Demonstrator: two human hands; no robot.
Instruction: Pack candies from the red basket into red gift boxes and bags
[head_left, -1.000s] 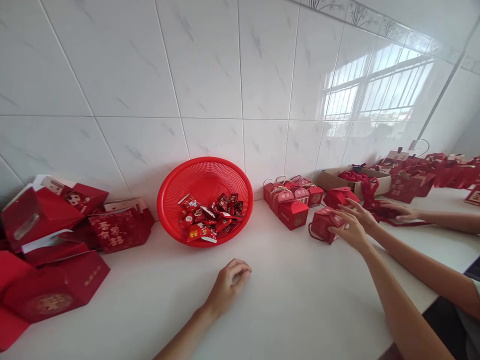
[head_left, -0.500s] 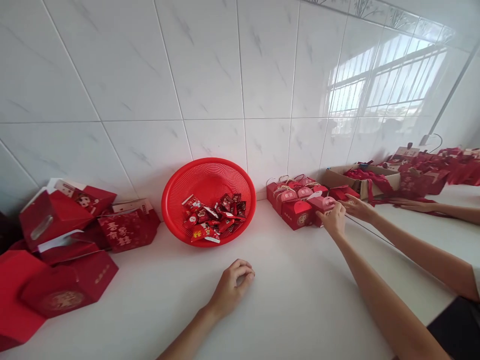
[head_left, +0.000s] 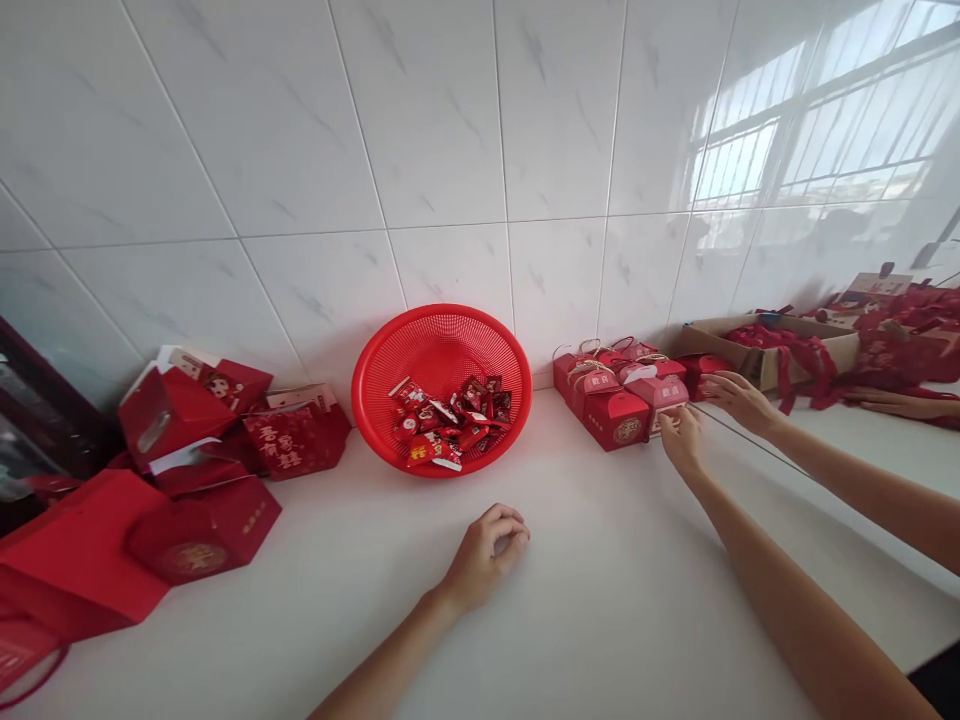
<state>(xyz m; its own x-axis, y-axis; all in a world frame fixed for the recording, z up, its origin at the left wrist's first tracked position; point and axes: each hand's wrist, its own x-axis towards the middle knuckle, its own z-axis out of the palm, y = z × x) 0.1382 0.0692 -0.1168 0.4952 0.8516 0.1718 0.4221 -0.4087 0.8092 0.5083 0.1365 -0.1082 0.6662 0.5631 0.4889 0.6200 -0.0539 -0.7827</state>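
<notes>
My left hand (head_left: pixel 487 555) rests on the white table in front of the red basket, fingers curled towards the thumb in a loose ring with nothing seen in it. At the right, my right hand (head_left: pixel 684 440) is at the front right corner of a pink-red gift box (head_left: pixel 664 393), thumb and fingers apart; whether it still touches the box I cannot tell. That box stands against a cluster of red gift boxes (head_left: pixel 616 415), some with twine handles. The red plastic basket (head_left: pixel 367 390) leans on the wall, holding several wrapped sweets (head_left: pixel 454 422).
A co-worker's hand (head_left: pixel 739 398) reaches in beside my right hand, near another red box (head_left: pixel 699 372). Behind it stands a cardboard box (head_left: pixel 838 350) of red ribbons. Another person's hand (head_left: pixel 904 402) lies farther right. Open red boxes (head_left: pixel 206 535) crowd the left; a tiled wall (head_left: pixel 450 130) rises behind.
My right hand has drawn back from the top of the pink-red box to its lower front corner. The left hand stays put. The view has turned slightly left.
</notes>
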